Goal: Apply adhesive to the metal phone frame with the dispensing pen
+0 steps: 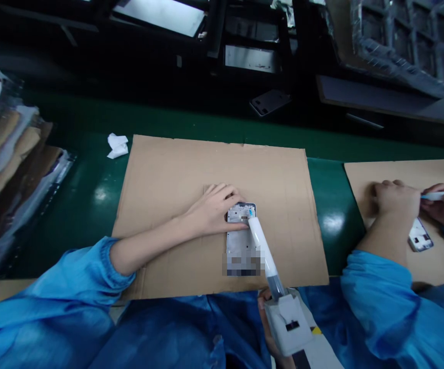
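Observation:
A metal phone mid-frame (240,241) lies on the brown cardboard sheet (176,169), its top end near my left hand. My left hand (220,209) holds it down, with the thumb across its surface and the fingers at the upper edge. My right hand (268,325) is wrapped round a grey and white handheld tool (289,320) with a long white tube nozzle, and is mostly hidden behind it. The nozzle's blue tip is at the upper right of the mid-frame, close to my left thumb. A blurred patch covers the lower end of the mid-frame.
A crumpled white tissue (117,145) lies left of the cardboard on the green table. Stacked bagged sheets (14,154) stand at the far left. To the right, a co-worker's hands (397,200) work over another phone part (420,236). A dark phone-shaped part (271,101) lies at the back.

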A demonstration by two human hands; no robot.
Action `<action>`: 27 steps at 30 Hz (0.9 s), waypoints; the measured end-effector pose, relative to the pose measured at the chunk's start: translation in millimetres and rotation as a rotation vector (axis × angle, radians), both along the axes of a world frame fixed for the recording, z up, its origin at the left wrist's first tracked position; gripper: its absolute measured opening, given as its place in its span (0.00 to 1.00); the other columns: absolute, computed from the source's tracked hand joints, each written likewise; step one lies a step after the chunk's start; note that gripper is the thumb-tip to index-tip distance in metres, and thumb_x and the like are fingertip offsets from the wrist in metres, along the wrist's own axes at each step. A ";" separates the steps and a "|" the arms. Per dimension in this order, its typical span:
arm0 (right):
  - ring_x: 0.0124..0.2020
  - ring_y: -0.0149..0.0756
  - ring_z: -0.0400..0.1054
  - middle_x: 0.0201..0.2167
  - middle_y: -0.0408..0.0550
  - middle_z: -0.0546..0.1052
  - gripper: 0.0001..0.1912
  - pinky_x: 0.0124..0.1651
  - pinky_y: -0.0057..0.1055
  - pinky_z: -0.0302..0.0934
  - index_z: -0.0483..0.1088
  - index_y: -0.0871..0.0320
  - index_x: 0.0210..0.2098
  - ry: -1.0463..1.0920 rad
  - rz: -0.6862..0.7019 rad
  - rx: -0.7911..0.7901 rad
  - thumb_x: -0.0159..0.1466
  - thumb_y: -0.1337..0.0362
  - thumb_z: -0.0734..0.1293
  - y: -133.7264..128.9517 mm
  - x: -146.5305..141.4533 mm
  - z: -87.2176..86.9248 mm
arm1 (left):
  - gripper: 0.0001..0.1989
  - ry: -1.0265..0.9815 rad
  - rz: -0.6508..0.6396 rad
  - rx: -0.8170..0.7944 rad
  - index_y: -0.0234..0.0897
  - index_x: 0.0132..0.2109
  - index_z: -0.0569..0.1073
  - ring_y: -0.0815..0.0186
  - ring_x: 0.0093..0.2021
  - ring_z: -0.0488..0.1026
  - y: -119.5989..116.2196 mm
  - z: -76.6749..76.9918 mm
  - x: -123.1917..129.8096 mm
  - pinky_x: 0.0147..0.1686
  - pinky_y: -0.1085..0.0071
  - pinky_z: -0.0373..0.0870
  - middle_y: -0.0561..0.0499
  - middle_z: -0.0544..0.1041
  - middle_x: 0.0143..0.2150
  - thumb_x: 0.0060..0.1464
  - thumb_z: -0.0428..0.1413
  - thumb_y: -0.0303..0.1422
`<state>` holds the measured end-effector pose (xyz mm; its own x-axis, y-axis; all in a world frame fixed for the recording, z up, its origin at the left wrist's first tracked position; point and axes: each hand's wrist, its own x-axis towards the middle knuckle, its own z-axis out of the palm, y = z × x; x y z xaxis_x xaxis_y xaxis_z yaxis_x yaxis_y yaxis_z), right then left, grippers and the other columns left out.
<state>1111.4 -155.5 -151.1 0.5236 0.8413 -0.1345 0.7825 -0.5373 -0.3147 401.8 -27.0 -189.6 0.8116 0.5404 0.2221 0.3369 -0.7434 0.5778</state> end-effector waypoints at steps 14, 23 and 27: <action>0.36 0.33 0.62 0.37 0.51 0.65 0.21 0.51 0.38 0.62 0.66 0.59 0.49 0.490 -0.404 0.278 0.71 0.78 0.47 0.1 -25.8 13.4 | 0.28 0.016 0.008 -0.018 0.43 0.61 0.79 0.52 0.57 0.72 -0.2 -0.6 0.0 0.60 0.56 0.66 0.45 0.79 0.56 0.70 0.64 0.59; 0.34 0.30 0.62 0.36 0.48 0.66 0.17 0.48 0.34 0.59 0.61 0.56 0.39 0.458 -0.325 0.264 0.69 0.83 0.51 -0.8 -34.0 18.5 | 0.28 0.021 0.006 -0.004 0.42 0.61 0.79 0.52 0.56 0.73 -0.7 0.6 0.2 0.60 0.57 0.66 0.45 0.79 0.56 0.70 0.65 0.58; 0.36 0.30 0.63 0.36 0.49 0.68 0.17 0.48 0.35 0.57 0.63 0.58 0.36 0.436 -0.298 0.241 0.68 0.85 0.54 -1.9 -26.8 17.5 | 0.28 0.033 -0.003 -0.018 0.42 0.61 0.79 0.52 0.57 0.72 -0.6 1.0 0.1 0.61 0.56 0.66 0.45 0.79 0.56 0.70 0.64 0.59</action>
<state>1084.6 -157.4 -133.7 0.6818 0.6996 -0.2136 0.3791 -0.5877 -0.7147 402.0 -27.6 -188.6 0.8200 0.5416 0.1852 0.3541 -0.7342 0.5793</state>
